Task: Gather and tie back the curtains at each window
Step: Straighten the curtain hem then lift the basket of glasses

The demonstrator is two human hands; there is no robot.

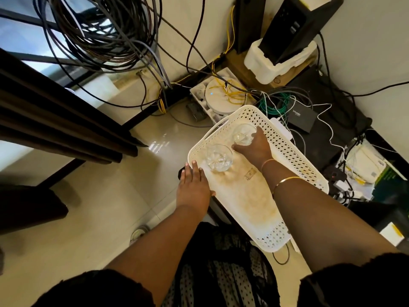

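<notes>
A dark brown curtain (pixel 62 120) hangs in folds at the left, in front of a window (pixel 26 41). Neither hand touches it. My left hand (pixel 193 185) holds the near left rim of a white perforated plastic tray (pixel 285 147), thumb over the edge. My right hand (pixel 254 147) reaches into the tray and grips a clear glass (pixel 242 132) at its far end. A second clear glass (pixel 219 158) stands in the tray beside my right hand.
A thick coil of dark cables (pixel 99 32) hangs over the window. On the floor behind the tray lie a white router (pixel 218 96), yellow and green wires, a black box (pixel 302 118) and power strips (pixel 338 176). Pale tiled floor (pixel 99 207) lies at the left.
</notes>
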